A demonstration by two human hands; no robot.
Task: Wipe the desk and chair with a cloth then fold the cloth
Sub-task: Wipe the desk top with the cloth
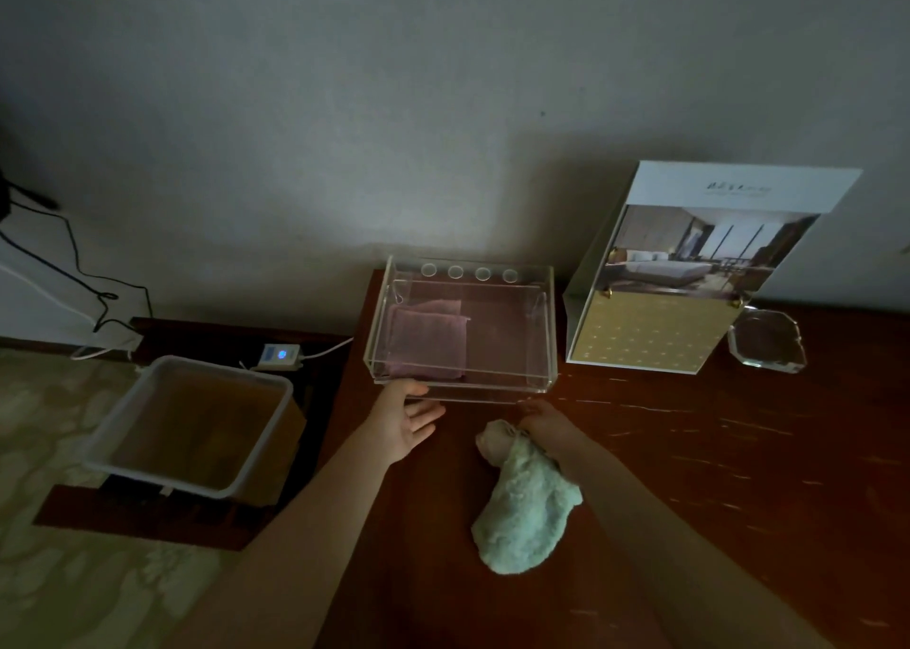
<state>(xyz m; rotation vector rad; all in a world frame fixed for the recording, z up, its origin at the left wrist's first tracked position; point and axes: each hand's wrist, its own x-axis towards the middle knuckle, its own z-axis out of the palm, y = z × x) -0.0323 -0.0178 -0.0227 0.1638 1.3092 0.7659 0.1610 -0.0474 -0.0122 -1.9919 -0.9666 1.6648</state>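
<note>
Pale green cloth (522, 505): bunched in a long heap on your desk, between your two forearms and just in front of the tray.
Right hand (546, 422): your fingers are curled round the cloth's far end, gripping it against the wood.
Left hand (406, 422): open, fingers straight and spread, holding nothing; your thumb touches the tray's front edge.
Desk (738, 476): dark reddish wood, scuffed with pale marks on your right.
Clear tray (463, 387): stands against the wall, a folded pink cloth (428, 343) in its left half.
Printed card (689, 274): leans on the wall just right of the tray.
White tub (221, 369): on a low stand left of the desk.
</note>
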